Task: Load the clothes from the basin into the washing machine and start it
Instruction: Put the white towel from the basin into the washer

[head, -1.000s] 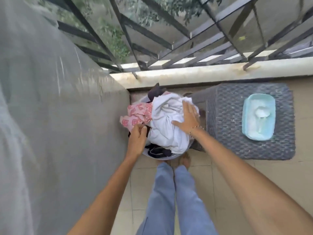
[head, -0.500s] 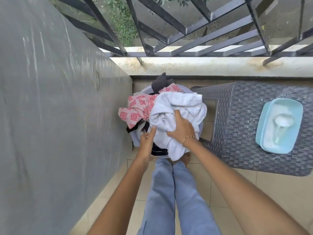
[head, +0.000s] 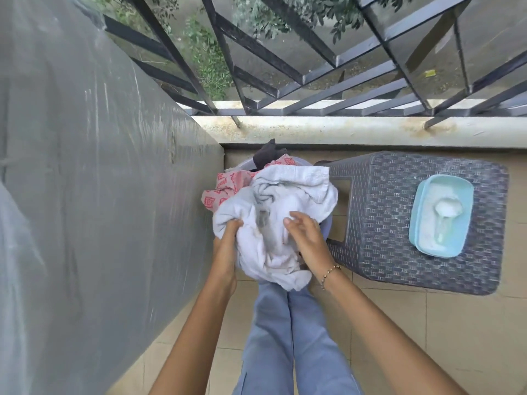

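Observation:
A heap of clothes fills a pale basin (head: 328, 223) on the floor by my feet. A white towel (head: 285, 201) lies on top, over a pink patterned cloth (head: 225, 186) and a dark garment (head: 266, 155). My left hand (head: 225, 246) grips the towel's left edge. The fingers of my right hand (head: 306, 238) close on the towel's right side. Most of the basin is hidden by the laundry. No washing machine shows.
A grey wall (head: 99, 195) runs along the left. Right of the basin stands a dark woven stool (head: 413, 223) carrying a light blue tub (head: 440, 215) of white powder with a scoop. A ledge (head: 342, 132) and black railing close the far side.
Both hands have gathered the white towel and bunched it toward me; the left hand went from the basin's edge onto the towel. The view has come closer to the basin.

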The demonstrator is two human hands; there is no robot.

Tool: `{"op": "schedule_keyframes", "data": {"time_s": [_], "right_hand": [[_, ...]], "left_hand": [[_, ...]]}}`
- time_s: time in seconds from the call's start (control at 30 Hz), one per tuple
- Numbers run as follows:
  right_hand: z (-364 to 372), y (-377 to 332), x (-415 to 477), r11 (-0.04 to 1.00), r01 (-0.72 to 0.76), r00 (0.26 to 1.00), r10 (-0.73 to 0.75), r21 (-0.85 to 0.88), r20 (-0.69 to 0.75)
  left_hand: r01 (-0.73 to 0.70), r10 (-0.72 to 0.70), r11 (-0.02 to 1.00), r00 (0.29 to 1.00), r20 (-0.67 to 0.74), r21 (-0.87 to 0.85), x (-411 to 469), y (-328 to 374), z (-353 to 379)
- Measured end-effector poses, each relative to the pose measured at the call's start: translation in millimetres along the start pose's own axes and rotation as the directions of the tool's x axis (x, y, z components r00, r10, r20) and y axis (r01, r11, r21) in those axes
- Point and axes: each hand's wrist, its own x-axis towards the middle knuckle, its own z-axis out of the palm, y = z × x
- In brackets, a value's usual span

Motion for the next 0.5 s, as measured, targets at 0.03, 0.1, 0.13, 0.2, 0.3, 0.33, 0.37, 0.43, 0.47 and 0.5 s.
{"op": "schedule_keyframes", "data": {"time_s": [0.03,0.1,0.13,0.2,0.3,0.33,0.37,0.43,0.47,0.5], "right_hand": [[-2.6,3.2,6.2,0.998,-0.051,0.999,0.051,-0.023,0.000],[-4.5,8.7,13.1,0.988,-0.138,0.990,0.140,-0.065,0.029],[-4.1,8.7,13.0,0.984,-0.157,0.986,0.161,-0.087,0.035],[-0.5,2.8,8.6,0.982,-0.167,0.985,0.171,-0.085,0.032],[4.8,-17.7,-8.6,0.983,-0.164,0.985,0.159,0.077,0.061],[5.9,-25.4,-15.1,0.980,-0.152,0.987,0.143,0.130,0.075],[6.2,-31.2,-21.9,0.972,-0.157,0.985,0.142,0.175,0.097],[3.0,-47.5,-39.9,0.932,-0.201,0.972,0.153,0.301,0.176],[-0.2,-55.9,-47.8,0.888,-0.257,0.955,0.172,0.381,0.243],[-4.4,-65.9,-54.7,0.835,-0.321,0.928,0.183,0.447,0.325]], "left_hand": [[0.009,-0.009,1.000,1.000,0.004,-0.024,-6.7,3.3,-0.9],[0.033,-0.032,0.995,0.999,0.017,-0.099,-19.7,7.7,-4.9],[0.033,-0.030,0.988,0.999,0.027,-0.151,-27.0,10.9,-7.5],[-0.003,0.012,0.974,0.999,0.039,-0.227,-40.5,17.3,-11.5],[-0.061,0.084,0.927,0.995,0.046,-0.371,-65.2,37.5,-18.4],[-0.084,0.110,0.907,0.993,0.041,-0.414,-72.7,48.2,-19.5],[-0.109,0.141,0.889,0.989,0.038,-0.445,-81.4,60.4,-19.6],[-0.196,0.219,0.876,0.976,0.001,-0.441,-102.3,87.4,-17.8],[-0.245,0.258,0.881,0.966,-0.022,-0.404,-114.4,100.4,-15.9],[-0.299,0.304,0.885,0.952,-0.043,-0.358,-125.1,110.4,-14.2]]}}
